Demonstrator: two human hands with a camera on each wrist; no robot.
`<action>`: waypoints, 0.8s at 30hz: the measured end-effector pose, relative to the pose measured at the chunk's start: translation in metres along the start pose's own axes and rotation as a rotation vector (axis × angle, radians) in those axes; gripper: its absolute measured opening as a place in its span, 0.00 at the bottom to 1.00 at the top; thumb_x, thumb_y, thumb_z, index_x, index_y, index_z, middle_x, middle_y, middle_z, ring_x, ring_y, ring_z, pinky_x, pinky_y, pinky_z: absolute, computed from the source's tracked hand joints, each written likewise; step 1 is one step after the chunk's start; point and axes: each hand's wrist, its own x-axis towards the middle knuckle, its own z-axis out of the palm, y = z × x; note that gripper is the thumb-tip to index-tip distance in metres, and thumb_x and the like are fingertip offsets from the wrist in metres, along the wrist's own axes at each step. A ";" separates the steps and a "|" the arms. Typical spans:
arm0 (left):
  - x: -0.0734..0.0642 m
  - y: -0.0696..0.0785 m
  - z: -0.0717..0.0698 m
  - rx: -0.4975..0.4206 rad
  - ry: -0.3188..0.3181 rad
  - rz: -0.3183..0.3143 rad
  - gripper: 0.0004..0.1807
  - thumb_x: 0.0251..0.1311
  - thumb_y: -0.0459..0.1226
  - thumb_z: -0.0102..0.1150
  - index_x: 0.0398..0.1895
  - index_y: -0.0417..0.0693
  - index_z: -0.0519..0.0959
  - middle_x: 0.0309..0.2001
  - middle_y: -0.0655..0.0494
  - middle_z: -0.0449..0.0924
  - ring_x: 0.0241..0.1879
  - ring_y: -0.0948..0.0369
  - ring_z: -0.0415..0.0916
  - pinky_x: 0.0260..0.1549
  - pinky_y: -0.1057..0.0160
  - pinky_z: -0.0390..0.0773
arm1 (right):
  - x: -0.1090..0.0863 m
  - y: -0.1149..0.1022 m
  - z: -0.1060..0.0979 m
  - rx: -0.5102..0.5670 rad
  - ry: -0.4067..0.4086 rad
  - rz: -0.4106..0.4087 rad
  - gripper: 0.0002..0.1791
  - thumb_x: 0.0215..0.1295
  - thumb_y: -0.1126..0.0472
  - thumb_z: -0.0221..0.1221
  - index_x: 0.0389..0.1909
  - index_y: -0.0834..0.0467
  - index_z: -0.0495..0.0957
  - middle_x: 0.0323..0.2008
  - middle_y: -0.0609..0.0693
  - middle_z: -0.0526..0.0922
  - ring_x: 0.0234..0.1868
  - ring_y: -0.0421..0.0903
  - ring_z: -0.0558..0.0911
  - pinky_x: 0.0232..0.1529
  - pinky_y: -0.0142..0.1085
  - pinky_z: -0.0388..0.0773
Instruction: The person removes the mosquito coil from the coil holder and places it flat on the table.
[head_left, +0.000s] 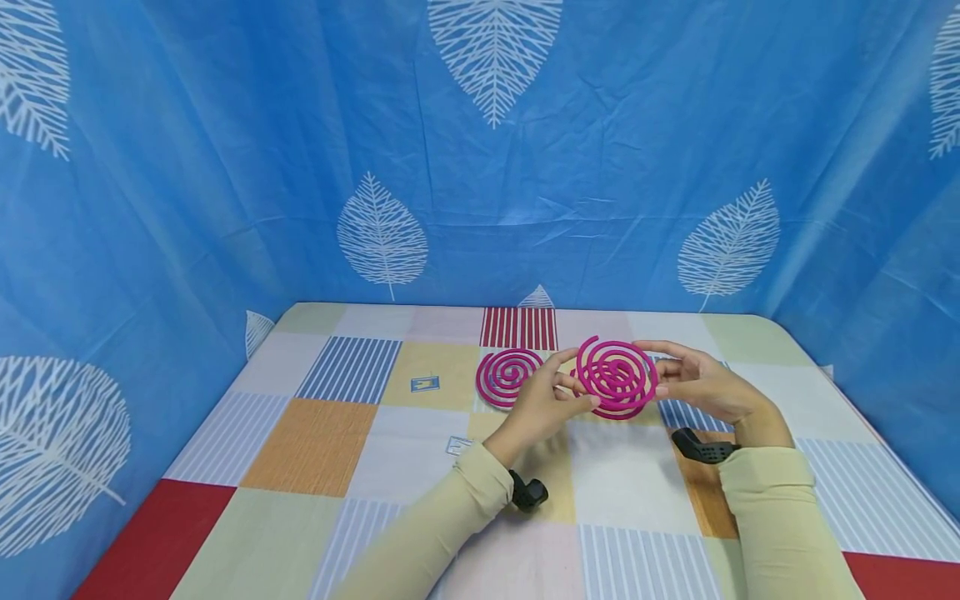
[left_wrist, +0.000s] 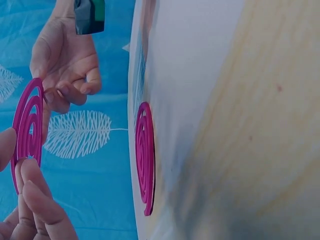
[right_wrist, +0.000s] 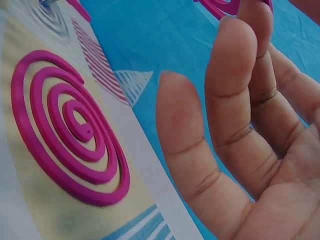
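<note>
Raised above the table between both hands is a magenta mosquito coil (head_left: 617, 344), its flat spiral facing the head camera. My left hand (head_left: 542, 404) pinches its left edge; in the left wrist view, fingertips (left_wrist: 34, 175) and thumb grip the lower end of the coil (left_wrist: 39, 100). At the opposite edge, my right hand (head_left: 705, 385) holds it between thumb and fingers. A second magenta coil (head_left: 622, 415) lies on the table behind the raised one, partly hidden by it; the right wrist view shows this coil (right_wrist: 85, 131) whole. Another coil (head_left: 487, 357) lies left, partly behind my left hand.
A patchwork-patterned cloth (head_left: 300, 450) covers the table. Blue curtains (head_left: 525, 208) with white leaf prints stand behind the table and along both sides. Each wrist wears a black device, seen on the left (head_left: 529, 493) and on the right (head_left: 701, 447).
</note>
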 end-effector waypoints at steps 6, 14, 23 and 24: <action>0.003 -0.002 0.010 -0.020 -0.003 0.003 0.42 0.64 0.31 0.75 0.81 0.46 0.69 0.39 0.53 0.88 0.33 0.67 0.79 0.32 0.71 0.78 | -0.007 0.000 -0.004 -0.027 0.032 0.019 0.34 0.77 0.77 0.54 0.75 0.44 0.74 0.50 0.52 0.88 0.54 0.47 0.88 0.58 0.42 0.86; 0.008 -0.004 0.020 -0.047 -0.033 -0.021 0.43 0.65 0.30 0.74 0.82 0.48 0.68 0.40 0.58 0.86 0.31 0.70 0.75 0.31 0.73 0.76 | -0.017 0.001 -0.011 -0.021 0.044 0.006 0.33 0.78 0.76 0.53 0.75 0.44 0.74 0.51 0.54 0.87 0.54 0.46 0.87 0.58 0.40 0.85; 0.012 -0.008 0.030 -0.085 -0.047 -0.012 0.42 0.65 0.28 0.73 0.82 0.45 0.67 0.40 0.53 0.87 0.28 0.70 0.73 0.30 0.74 0.74 | -0.025 0.005 -0.017 -0.027 0.080 0.063 0.32 0.78 0.75 0.53 0.72 0.42 0.76 0.52 0.54 0.88 0.54 0.47 0.89 0.58 0.41 0.86; 0.012 -0.008 0.031 -0.085 -0.047 -0.014 0.42 0.65 0.28 0.73 0.82 0.45 0.67 0.40 0.51 0.88 0.28 0.70 0.73 0.30 0.74 0.74 | -0.026 0.006 -0.017 -0.017 0.077 0.064 0.32 0.78 0.75 0.53 0.73 0.42 0.76 0.53 0.55 0.88 0.54 0.47 0.89 0.58 0.41 0.86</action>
